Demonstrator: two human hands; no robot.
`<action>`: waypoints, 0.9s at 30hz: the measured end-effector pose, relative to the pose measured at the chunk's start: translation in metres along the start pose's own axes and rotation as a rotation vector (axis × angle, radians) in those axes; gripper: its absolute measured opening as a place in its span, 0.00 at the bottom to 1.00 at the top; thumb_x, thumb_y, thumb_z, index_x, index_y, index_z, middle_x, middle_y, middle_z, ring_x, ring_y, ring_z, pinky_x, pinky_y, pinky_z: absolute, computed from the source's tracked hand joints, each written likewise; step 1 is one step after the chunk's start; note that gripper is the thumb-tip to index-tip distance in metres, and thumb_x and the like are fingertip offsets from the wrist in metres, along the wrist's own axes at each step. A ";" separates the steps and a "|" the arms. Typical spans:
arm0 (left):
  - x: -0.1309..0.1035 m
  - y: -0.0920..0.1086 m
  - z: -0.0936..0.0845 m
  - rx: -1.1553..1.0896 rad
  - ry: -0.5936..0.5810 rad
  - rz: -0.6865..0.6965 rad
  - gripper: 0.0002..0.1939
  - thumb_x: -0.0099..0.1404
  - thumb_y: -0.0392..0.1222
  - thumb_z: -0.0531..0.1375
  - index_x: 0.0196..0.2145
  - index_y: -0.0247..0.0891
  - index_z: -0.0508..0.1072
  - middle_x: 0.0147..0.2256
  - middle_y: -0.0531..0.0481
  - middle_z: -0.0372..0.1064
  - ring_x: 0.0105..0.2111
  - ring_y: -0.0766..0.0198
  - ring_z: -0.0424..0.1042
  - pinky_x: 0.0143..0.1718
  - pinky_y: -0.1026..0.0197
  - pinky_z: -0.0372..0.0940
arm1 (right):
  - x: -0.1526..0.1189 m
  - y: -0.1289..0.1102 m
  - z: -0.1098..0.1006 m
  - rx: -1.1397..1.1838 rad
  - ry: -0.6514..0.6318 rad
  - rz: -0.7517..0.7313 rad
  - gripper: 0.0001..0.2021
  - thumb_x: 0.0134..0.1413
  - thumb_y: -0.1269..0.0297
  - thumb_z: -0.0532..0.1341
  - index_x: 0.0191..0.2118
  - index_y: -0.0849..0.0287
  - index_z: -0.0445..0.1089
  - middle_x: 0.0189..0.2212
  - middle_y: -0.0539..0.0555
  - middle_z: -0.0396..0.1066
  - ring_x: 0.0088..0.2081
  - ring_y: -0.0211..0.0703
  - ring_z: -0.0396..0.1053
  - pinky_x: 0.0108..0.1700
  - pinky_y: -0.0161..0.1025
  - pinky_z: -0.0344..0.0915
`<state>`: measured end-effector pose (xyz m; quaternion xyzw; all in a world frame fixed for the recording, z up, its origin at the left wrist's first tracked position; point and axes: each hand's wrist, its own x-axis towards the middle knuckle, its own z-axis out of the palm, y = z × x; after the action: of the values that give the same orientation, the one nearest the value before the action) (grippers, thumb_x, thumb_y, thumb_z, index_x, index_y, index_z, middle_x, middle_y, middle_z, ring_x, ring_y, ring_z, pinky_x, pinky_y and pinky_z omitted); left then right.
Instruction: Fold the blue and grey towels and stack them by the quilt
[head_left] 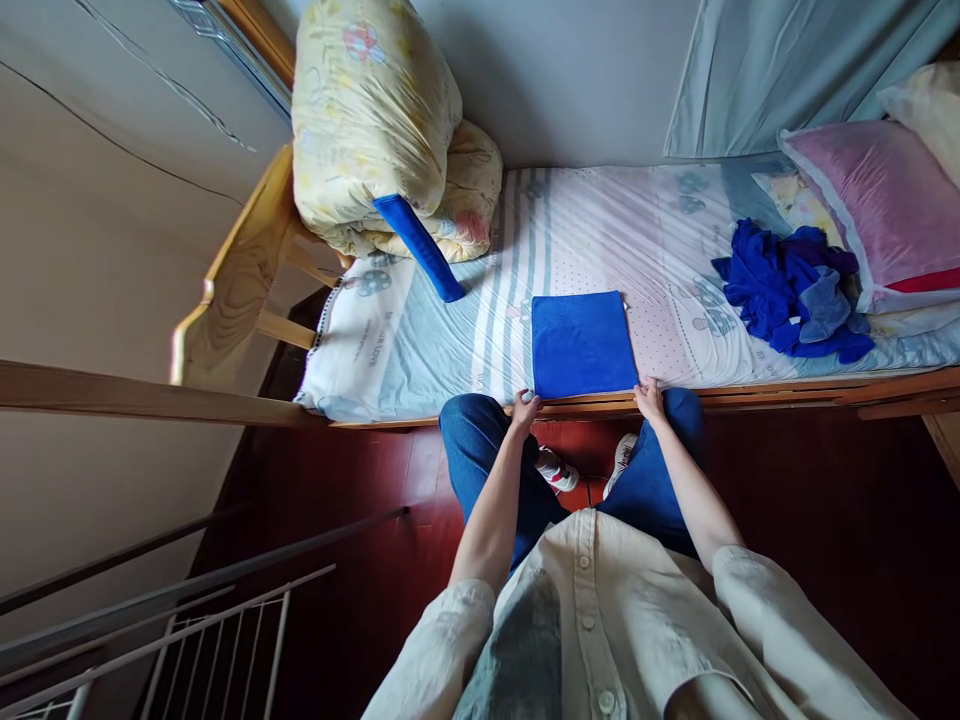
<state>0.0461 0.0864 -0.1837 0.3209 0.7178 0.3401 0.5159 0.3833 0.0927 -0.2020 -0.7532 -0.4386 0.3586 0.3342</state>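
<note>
A square blue towel (583, 345) lies flat at the bed's front edge. My left hand (524, 410) is closed at its near left corner, thumb and fingers pinched together. At the near right corner, my right hand (649, 399) pinches the cloth the same way. To the left, a long, narrow folded blue cloth (420, 248) leans from the rolled quilt down onto the sheet. Far to the right sits a crumpled heap of blue cloths (787, 290), some showing a paler side.
The bed (600, 220) has a patterned sheet and a wooden front rail. A yellow floral quilt (367, 110) is piled at its left end by the wooden headboard (240, 260). A pink pillow (885, 205) lies right. A white metal rack (225, 640) stands lower left.
</note>
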 end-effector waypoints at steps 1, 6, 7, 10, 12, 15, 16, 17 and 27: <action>0.001 0.000 0.001 -0.011 0.005 -0.020 0.29 0.67 0.45 0.67 0.62 0.38 0.65 0.33 0.49 0.74 0.31 0.63 0.77 0.36 0.62 0.70 | 0.000 0.001 0.001 0.044 -0.013 0.032 0.17 0.60 0.55 0.64 0.51 0.57 0.70 0.34 0.54 0.79 0.33 0.47 0.79 0.51 0.50 0.76; 0.002 0.001 0.004 -0.057 -0.001 -0.051 0.27 0.67 0.41 0.66 0.62 0.39 0.68 0.35 0.49 0.74 0.34 0.63 0.77 0.35 0.63 0.70 | 0.001 0.000 0.006 0.260 -0.060 0.170 0.15 0.60 0.55 0.65 0.48 0.54 0.66 0.33 0.51 0.78 0.26 0.42 0.77 0.34 0.39 0.77; 0.002 0.002 0.003 -0.073 0.000 -0.035 0.28 0.67 0.41 0.65 0.63 0.38 0.68 0.35 0.49 0.74 0.34 0.63 0.77 0.35 0.64 0.70 | 0.001 -0.002 0.006 0.287 -0.060 0.185 0.14 0.60 0.55 0.65 0.48 0.54 0.66 0.32 0.51 0.78 0.25 0.41 0.77 0.32 0.38 0.76; 0.003 0.004 0.003 -0.096 -0.009 0.045 0.32 0.65 0.42 0.66 0.66 0.38 0.66 0.35 0.49 0.74 0.34 0.63 0.77 0.33 0.65 0.69 | 0.001 -0.006 0.007 0.336 -0.049 0.201 0.12 0.59 0.56 0.65 0.44 0.53 0.65 0.30 0.50 0.78 0.23 0.41 0.75 0.28 0.37 0.74; 0.004 0.003 0.003 -0.048 -0.039 0.085 0.32 0.63 0.43 0.67 0.64 0.36 0.69 0.33 0.49 0.74 0.33 0.62 0.76 0.31 0.65 0.68 | 0.000 -0.008 0.006 0.344 -0.050 0.181 0.11 0.57 0.57 0.66 0.42 0.53 0.65 0.30 0.51 0.78 0.24 0.42 0.75 0.27 0.37 0.74; 0.004 -0.001 0.005 0.053 -0.071 0.100 0.26 0.60 0.44 0.69 0.55 0.34 0.77 0.29 0.49 0.73 0.31 0.60 0.75 0.30 0.63 0.68 | 0.000 -0.011 0.006 0.335 -0.052 0.129 0.09 0.55 0.59 0.66 0.38 0.53 0.66 0.31 0.52 0.77 0.27 0.44 0.77 0.28 0.38 0.75; 0.004 -0.002 0.005 0.071 -0.069 0.100 0.24 0.59 0.44 0.69 0.53 0.34 0.78 0.28 0.49 0.73 0.31 0.59 0.75 0.31 0.61 0.69 | 0.001 -0.012 0.005 0.327 -0.048 0.113 0.08 0.55 0.60 0.65 0.37 0.53 0.66 0.31 0.53 0.77 0.29 0.45 0.78 0.29 0.39 0.75; 0.005 -0.002 0.005 0.080 -0.061 0.100 0.23 0.58 0.44 0.70 0.51 0.33 0.79 0.28 0.48 0.73 0.31 0.59 0.75 0.32 0.60 0.70 | 0.001 -0.013 0.005 0.317 -0.043 0.099 0.07 0.54 0.61 0.65 0.36 0.53 0.66 0.31 0.53 0.77 0.30 0.45 0.78 0.29 0.39 0.75; 0.003 0.004 -0.004 0.159 0.072 0.145 0.18 0.50 0.37 0.65 0.40 0.33 0.81 0.25 0.49 0.74 0.30 0.56 0.75 0.36 0.56 0.71 | -0.007 -0.019 -0.003 0.204 -0.117 0.021 0.12 0.49 0.62 0.63 0.39 0.59 0.80 0.29 0.53 0.80 0.35 0.46 0.78 0.39 0.40 0.77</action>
<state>0.0416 0.0906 -0.1810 0.3995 0.7356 0.3299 0.4365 0.3754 0.0932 -0.1831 -0.6975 -0.4106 0.4485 0.3792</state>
